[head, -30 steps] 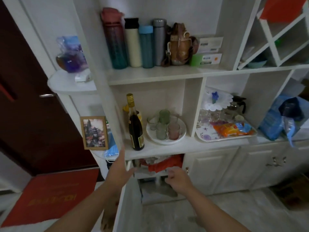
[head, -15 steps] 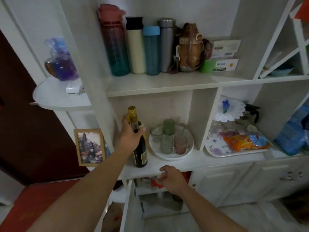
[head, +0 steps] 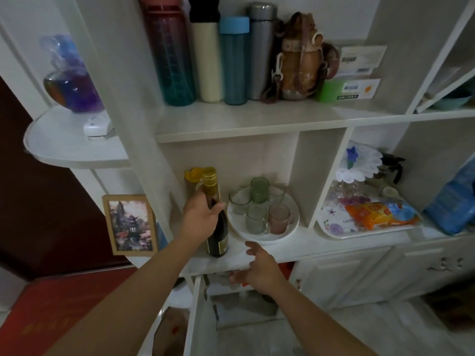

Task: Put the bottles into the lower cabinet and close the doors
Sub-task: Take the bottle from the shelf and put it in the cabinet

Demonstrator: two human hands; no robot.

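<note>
The left hand (head: 203, 214) has a closed grip around the neck of the dark bottle (head: 217, 227), upright on the shelf (head: 270, 250) just beside a plate (head: 288, 231) of glasses. The right hand (head: 259, 271) hangs open above the open cabinet door (head: 199, 322).

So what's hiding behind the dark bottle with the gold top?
Behind the dark bottle, held by the left hand, a yellow cap peeks out, sitting on something else at the back of the shelf. The bottle and hand cover everything below it, so I can't tell what it is.
</note>
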